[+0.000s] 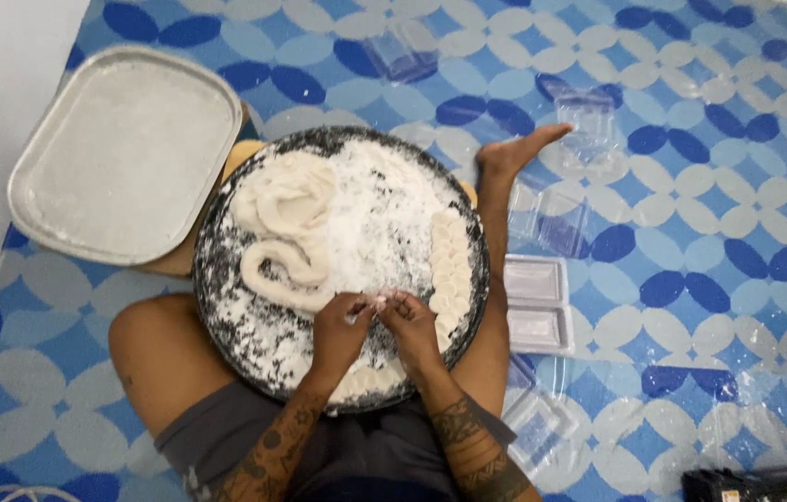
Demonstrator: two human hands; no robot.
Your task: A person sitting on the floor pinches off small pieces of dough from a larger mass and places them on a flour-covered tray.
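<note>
The left hand and the right hand meet fingertip to fingertip over the near part of a round dark tray, which rests on the person's lap. Both hands pinch a small piece of dough between thumb and forefingers; the fingers are drawn narrow around it, and the piece is mostly hidden.

The dough appears soft, pale and pliable, likely light and easily deformed. A gentle pinch at its edges with floured fingertips looks like the correct hold, since a firm squeeze would probably flatten it or make it stick.

The tray surface is dusted unevenly with white flour, thick in the middle and speckled toward the rim. A thick coiled dough rope lies on the far left of the tray, smooth and rounded. A row of small flat dough discs runs along the right side, overlapping one another.

A rectangular metal tray with rounded corners, coated in flour, sits far left on the floor mat, which carries a blue and white petal pattern. Clear plastic containers lie right of the round tray.
</note>
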